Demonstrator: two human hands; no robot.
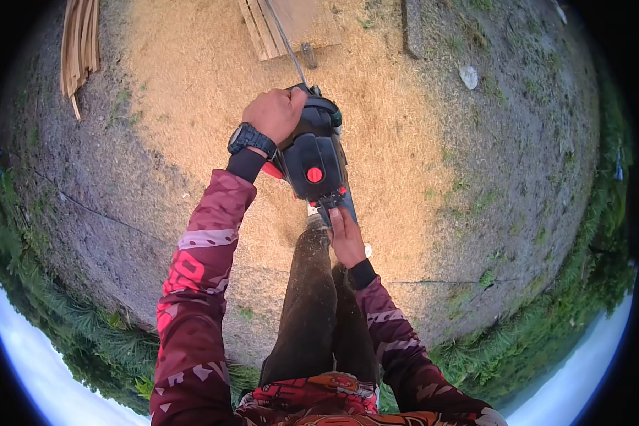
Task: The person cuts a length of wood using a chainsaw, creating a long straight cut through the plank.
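Note:
A black chainsaw with red parts [318, 155] is held in front of my legs, its long narrow bar [284, 35] pointing away toward a wooden board [305, 25]. My left hand [273, 113], with a dark watch [250, 140] at the wrist, is closed round the front handle. At the rear of the saw, my right hand [346, 238] is closed on the back handle with the thumb on top near the small controls. The right fingers' undersides are hidden. Whether the bar touches the board I cannot tell.
Sawdust [390, 142] covers the ground around me. A stack of wooden strips [80, 50] lies at the far left. A dark beam [411, 28] and a pale stone-like lump [468, 77] lie at the far right. A thin line [106, 220] crosses the ground at left. Green plants border the area.

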